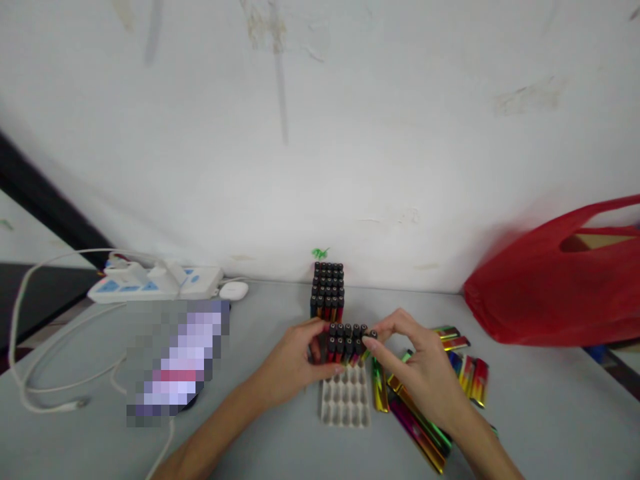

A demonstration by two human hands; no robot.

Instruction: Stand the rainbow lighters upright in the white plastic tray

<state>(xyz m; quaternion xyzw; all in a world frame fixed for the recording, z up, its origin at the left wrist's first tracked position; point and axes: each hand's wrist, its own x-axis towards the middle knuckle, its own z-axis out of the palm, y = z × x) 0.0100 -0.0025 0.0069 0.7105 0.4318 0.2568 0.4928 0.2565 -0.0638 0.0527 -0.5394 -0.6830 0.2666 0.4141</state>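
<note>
In the middle of the table a pale tray has rows of small cells. Slim black-topped sticks with shiny coloured bodies stand upright at its far end; their exact kind is unclear. My left hand is closed around the left side of this group, thumb in front and fingers behind. At the group's right edge, my right hand pinches one black-topped stick between thumb and forefinger. Behind stands a block of similar black-topped sticks. Shiny multicoloured pieces lie loose beside and beneath my right hand.
A red plastic bag stands at the right. On the left lie a white power strip with plugs, a white cable, a small white case and a phone with a blurred screen. A wall rises behind the table.
</note>
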